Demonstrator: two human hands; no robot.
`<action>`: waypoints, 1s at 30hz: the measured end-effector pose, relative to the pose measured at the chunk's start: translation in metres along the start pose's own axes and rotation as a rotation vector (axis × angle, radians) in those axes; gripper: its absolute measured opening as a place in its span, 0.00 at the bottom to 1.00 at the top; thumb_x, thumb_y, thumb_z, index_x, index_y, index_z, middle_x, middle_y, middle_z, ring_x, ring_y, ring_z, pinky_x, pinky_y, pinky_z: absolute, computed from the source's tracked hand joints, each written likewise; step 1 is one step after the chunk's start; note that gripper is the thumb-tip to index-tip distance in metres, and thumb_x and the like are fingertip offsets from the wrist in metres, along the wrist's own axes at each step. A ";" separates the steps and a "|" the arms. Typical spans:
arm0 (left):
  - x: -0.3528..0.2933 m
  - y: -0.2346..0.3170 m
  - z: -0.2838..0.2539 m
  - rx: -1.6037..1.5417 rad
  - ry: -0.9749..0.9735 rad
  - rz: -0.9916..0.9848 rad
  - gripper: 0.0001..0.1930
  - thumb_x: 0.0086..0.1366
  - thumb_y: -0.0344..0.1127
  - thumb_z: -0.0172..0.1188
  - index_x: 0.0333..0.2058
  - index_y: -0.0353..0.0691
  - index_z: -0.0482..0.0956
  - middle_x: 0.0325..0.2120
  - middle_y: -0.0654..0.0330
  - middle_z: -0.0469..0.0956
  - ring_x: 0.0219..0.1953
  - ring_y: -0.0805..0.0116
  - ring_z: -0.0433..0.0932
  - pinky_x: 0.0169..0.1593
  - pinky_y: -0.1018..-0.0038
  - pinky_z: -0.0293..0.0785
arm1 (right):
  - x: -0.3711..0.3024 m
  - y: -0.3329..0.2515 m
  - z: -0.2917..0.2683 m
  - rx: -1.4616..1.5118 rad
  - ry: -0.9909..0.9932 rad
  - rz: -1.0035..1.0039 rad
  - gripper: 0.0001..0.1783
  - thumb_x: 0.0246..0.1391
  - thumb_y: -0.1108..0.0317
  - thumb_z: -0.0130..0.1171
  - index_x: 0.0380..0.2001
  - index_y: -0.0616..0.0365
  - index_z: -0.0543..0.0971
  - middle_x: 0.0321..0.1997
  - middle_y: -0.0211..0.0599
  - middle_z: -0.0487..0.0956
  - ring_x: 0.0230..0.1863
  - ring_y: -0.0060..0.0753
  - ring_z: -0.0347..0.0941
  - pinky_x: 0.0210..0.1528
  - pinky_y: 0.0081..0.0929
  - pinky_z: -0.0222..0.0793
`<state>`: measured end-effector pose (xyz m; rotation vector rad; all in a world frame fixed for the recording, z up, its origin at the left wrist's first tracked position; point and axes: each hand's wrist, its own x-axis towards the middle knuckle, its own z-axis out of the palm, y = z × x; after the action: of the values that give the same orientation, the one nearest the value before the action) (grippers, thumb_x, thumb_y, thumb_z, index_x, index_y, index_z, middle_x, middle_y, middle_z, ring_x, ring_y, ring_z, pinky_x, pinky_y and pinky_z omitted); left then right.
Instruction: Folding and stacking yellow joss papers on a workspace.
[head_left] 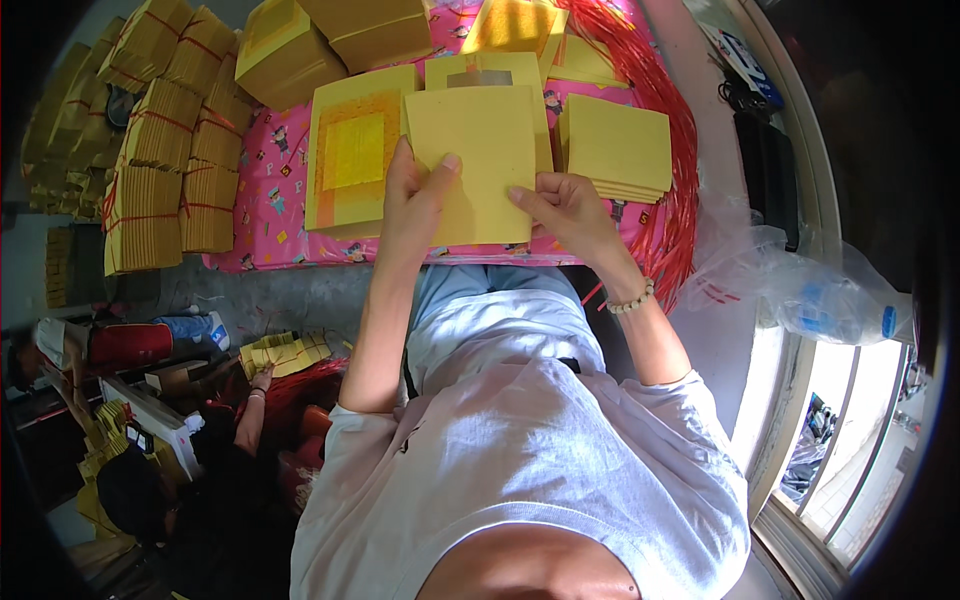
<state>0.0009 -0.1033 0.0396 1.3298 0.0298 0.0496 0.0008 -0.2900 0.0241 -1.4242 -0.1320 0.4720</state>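
White T-shirt [510, 430] nearest camera, left hand [412, 195] and right hand [572, 212] pinch plain yellow paper [480, 140] at opposite sides.

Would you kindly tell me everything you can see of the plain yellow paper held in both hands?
The yellow paper is rectangular, matte-looking, with no printing on its visible face; whether it is one sheet or several, I cannot tell. It looks flat. The left hand grips its left side, the right hand its right edge, thumbs on the face. It shows over the pink tablecloth.
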 end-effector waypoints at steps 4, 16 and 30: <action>-0.001 0.002 0.007 -0.015 0.015 0.014 0.18 0.64 0.25 0.51 0.53 0.36 0.64 0.44 0.58 0.74 0.44 0.73 0.74 0.46 0.77 0.72 | 0.001 0.012 -0.004 -0.049 0.051 -0.147 0.14 0.59 0.66 0.57 0.38 0.68 0.79 0.30 0.31 0.81 0.28 0.14 0.73 0.28 0.12 0.69; -0.003 0.004 0.009 0.012 -0.071 -0.006 0.19 0.64 0.25 0.51 0.54 0.35 0.63 0.45 0.59 0.74 0.46 0.74 0.73 0.49 0.77 0.69 | -0.016 0.012 -0.021 -0.100 -0.024 -0.044 0.10 0.59 0.67 0.57 0.36 0.64 0.78 0.32 0.31 0.80 0.31 0.16 0.76 0.30 0.14 0.74; -0.018 -0.011 0.013 0.306 -0.426 -0.009 0.18 0.63 0.28 0.54 0.51 0.33 0.64 0.42 0.60 0.73 0.44 0.74 0.71 0.48 0.77 0.68 | -0.055 0.011 -0.042 0.157 0.071 -0.043 0.10 0.59 0.68 0.56 0.40 0.63 0.74 0.36 0.30 0.79 0.34 0.16 0.75 0.33 0.14 0.72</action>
<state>-0.0163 -0.1194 0.0320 1.6218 -0.3294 -0.2555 -0.0362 -0.3492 0.0173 -1.2796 -0.0666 0.3871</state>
